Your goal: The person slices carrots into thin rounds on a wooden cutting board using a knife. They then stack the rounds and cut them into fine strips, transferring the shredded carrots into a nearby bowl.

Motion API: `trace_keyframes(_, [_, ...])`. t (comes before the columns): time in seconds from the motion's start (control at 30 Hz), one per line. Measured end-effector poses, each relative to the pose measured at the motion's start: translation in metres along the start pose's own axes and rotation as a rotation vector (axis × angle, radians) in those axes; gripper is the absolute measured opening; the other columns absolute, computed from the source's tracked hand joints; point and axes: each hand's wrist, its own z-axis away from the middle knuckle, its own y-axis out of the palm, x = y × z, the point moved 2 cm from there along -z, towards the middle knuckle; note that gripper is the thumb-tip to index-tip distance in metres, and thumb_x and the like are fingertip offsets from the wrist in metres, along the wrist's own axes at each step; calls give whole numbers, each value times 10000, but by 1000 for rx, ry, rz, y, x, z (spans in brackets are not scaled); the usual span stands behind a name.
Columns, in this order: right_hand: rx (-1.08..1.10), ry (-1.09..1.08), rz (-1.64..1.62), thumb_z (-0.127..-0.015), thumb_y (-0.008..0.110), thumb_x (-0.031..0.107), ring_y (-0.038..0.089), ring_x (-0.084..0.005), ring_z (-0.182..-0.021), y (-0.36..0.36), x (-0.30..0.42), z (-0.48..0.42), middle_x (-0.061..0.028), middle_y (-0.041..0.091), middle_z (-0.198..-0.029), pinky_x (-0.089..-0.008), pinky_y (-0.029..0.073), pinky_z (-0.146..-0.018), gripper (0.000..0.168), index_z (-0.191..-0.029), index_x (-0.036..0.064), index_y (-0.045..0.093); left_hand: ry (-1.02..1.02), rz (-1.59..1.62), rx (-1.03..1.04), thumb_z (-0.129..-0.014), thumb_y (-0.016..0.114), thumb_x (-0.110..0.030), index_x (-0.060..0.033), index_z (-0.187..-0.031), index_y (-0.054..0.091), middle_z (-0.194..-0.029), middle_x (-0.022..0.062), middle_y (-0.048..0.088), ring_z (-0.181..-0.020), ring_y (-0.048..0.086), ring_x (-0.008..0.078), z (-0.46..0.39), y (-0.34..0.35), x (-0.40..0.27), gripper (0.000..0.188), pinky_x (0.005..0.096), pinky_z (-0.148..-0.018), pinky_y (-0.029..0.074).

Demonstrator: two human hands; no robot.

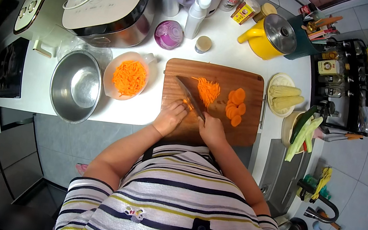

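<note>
My right hand (212, 128) grips the handle of a kitchen knife (190, 96), its blade slanting up and left across a wooden cutting board (238, 135). Just left of the blade, my left hand (171, 116) presses its bent fingers on a few carrot slices (187, 104), mostly hidden under the fingertips. Beyond the blade lies a pile of carrot shreds (208, 90). Round carrot slices (236, 105) overlap in a cluster on the board's right side. A translucent plastic bowl (107, 80) left of the board holds more shredded carrot (129, 79).
A steel bowl (61, 96) stands at the counter's left front. Behind the board are a cut red onion (168, 35), a small jar (203, 44) and a yellow pot (267, 38). Corn cobs (285, 94) on a plate and a vegetable container (287, 130) sit right, near the sink (277, 171).
</note>
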Motion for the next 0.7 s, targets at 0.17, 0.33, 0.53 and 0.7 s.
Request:
trace_keyframes(0.17, [46,-8,71,-902,520,169,659,-437,-798,0,3,4,-267,665,-825,-527,525,-741,262,-1072,3,630,6,20,3,-773,566,-87,-24,-973,643,-1095,119,607,-1161,538,308,3,3,2,224,389,-964,465])
trace_keyframes(0.33, [83,1,123,-892,518,146,661,-435,-807,-4,14,0,-267,666,-840,-526,526,-742,260,-1074,-1,630,18,29,-25,-769,572,-93,-24,-936,646,-1077,120,614,-1130,555,309,5,8,5,195,401,-956,465])
trace_keyframes(0.53, [28,15,56,-885,520,145,662,-429,-823,6,0,0,-260,669,-847,-520,526,-769,220,-1013,-4,621,24,21,-42,-762,586,-101,-25,-938,650,-1044,110,614,-1097,566,296,5,8,6,202,396,-925,475])
trace_keyframes(0.7, [58,-6,91,-878,532,160,660,-428,-812,0,3,8,-258,671,-847,-519,527,-757,213,-995,2,617,9,26,-10,-750,617,-69,-6,-1003,657,-1065,119,620,-1098,567,315,4,3,3,264,390,-915,490])
